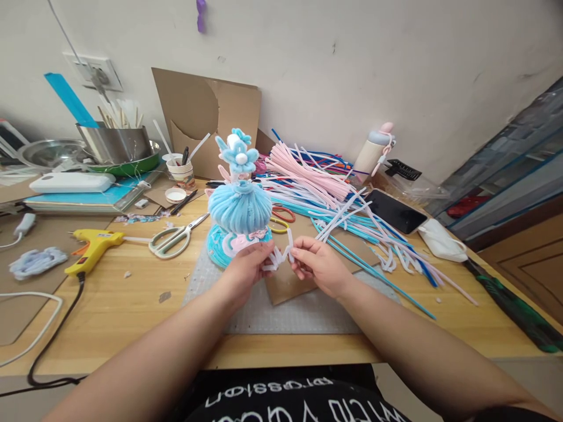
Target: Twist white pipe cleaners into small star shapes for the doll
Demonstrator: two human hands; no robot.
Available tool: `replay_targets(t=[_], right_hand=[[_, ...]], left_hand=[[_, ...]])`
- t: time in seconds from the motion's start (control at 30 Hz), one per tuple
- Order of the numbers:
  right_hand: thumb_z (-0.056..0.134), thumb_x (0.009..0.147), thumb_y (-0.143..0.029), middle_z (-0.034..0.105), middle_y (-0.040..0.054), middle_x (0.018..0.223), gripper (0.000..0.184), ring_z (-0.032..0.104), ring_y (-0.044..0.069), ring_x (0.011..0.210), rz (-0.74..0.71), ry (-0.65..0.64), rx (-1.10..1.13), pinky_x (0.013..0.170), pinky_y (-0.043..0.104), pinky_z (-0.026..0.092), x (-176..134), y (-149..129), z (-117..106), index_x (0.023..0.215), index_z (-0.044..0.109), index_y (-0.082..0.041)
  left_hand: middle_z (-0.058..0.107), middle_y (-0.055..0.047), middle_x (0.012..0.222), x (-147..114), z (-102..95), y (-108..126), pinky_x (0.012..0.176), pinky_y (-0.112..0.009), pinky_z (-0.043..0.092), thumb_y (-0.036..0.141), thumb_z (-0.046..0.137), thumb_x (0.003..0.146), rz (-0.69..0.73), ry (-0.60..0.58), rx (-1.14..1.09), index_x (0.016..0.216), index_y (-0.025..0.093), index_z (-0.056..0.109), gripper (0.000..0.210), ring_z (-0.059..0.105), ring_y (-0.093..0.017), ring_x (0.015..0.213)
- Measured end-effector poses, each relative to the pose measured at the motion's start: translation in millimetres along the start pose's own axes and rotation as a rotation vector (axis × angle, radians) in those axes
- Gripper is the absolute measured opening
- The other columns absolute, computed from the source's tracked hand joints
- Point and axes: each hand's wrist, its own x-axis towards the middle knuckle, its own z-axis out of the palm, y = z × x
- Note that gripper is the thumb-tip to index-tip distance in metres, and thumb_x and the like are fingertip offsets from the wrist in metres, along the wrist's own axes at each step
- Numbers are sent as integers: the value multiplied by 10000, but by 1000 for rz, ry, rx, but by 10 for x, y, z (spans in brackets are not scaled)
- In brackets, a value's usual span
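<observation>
Between both hands, a white pipe cleaner is bent into a zigzag of short folds. My left hand pinches its folded left part. My right hand grips it near the right end, where a short piece sticks up. Just behind my left hand stands a light blue craft figure, with a ribbed puffy body, blue flowers with white centres on top, and a round blue and pink base. Below the hands, a piece of brown cardboard lies on a grey cutting mat.
Pink, white and blue pipe cleaners are heaped behind my right hand. A phone lies right of them, near a bottle. Scissors and a yellow glue gun with a black cord lie on the left. A paper cup holds pens.
</observation>
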Motion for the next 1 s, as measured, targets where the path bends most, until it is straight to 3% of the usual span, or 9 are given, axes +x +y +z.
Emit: replay_targets(t=[0.2, 0.33, 0.53, 0.73, 0.9, 1.0], right_hand=[[653, 756, -371, 615, -23, 601, 242, 485, 56, 417, 8, -46, 7, 383, 160, 271, -6, -1, 22, 757, 517, -172], [644, 763, -356, 563, -45, 550, 230, 441, 47, 395, -9, -77, 7, 371, 156, 242, -13, -28, 13, 748, 510, -168], [654, 765, -295, 566, -46, 556, 189, 434, 38, 410, 30, -122, 19, 385, 139, 274, 8, 17, -27, 766, 513, -168], [691, 742, -314, 572, -50, 556, 230, 441, 40, 400, 55, -178, 26, 375, 135, 291, 3, 7, -35, 797, 516, -175], [684, 760, -328, 479, -81, 490, 224, 372, 40, 387, -6, -207, -55, 325, 122, 249, 2, -9, -47, 793, 522, -178], [638, 802, -331, 488, -78, 556, 226, 378, 44, 390, -94, -243, -151, 331, 133, 273, -9, -34, -82, 932, 510, -198]], left_hand=[[562, 2, 628, 2, -27, -9, 599, -239, 342, 359, 748, 632, 35, -50, 114, 616, 140, 568, 284, 477, -96, 592], [531, 15, 601, -8, -18, -1, 583, -243, 324, 319, 717, 641, 18, -51, 140, 592, 145, 539, 254, 445, -90, 564], [550, 28, 631, -23, -30, -3, 598, -242, 304, 221, 669, 654, 44, -139, 260, 712, 158, 602, 109, 441, -98, 599], [586, 7, 655, -14, -54, -18, 628, -256, 306, 349, 665, 712, 61, -158, 353, 731, 148, 632, 205, 449, -108, 614], [584, 8, 648, -19, -64, -18, 626, -255, 321, 324, 721, 663, 20, -208, 284, 761, 148, 656, 212, 462, -103, 603], [577, 6, 633, -41, -47, 12, 598, -252, 316, 323, 737, 633, -52, -239, 250, 706, 147, 651, 209, 454, -98, 577]])
